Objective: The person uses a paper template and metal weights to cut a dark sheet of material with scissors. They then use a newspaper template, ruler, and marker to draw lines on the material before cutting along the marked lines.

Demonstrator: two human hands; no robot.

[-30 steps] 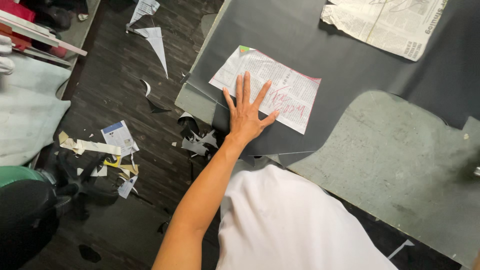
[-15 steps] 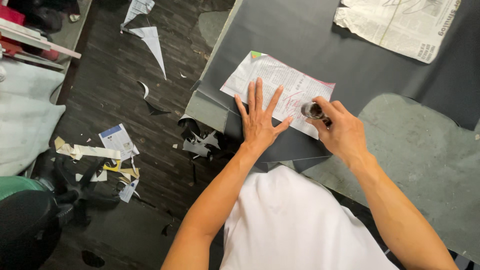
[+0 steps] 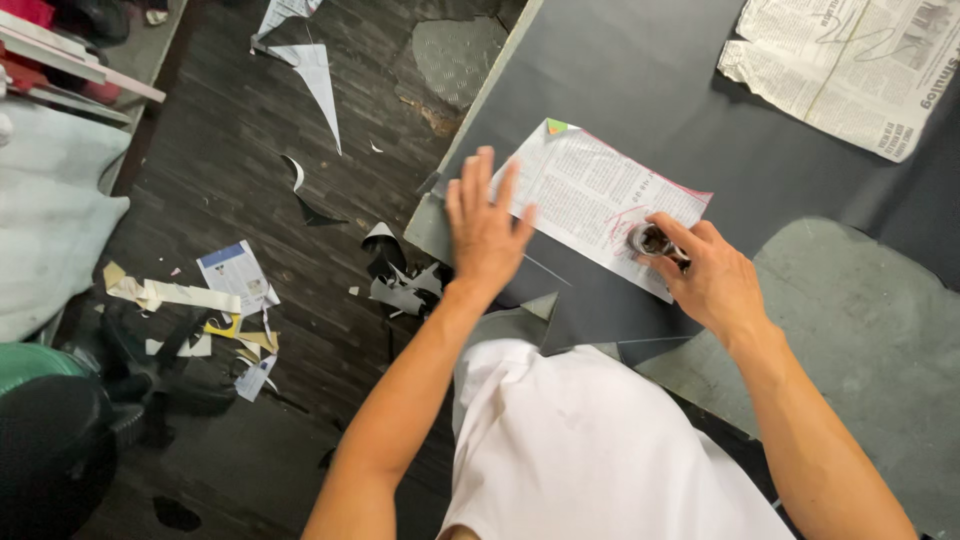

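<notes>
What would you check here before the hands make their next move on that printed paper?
1. Left hand flat on the paper's left edge: ok.
2. Right hand grips a small round object: ok.
3. Object rests on the paper: ok.
4. Paper lies flat on the dark sheet: ok.
5. What the object is: cannot tell.
6. Newspaper lies apart from the paper: ok.

Even, soft light; mostly sharp view.
No glare on the dark tabletop [image 3: 640,70]; faint shadow lies under the left hand [image 3: 484,232], whose fingers [image 3: 478,178] blur slightly; frame corners darken.
</notes>
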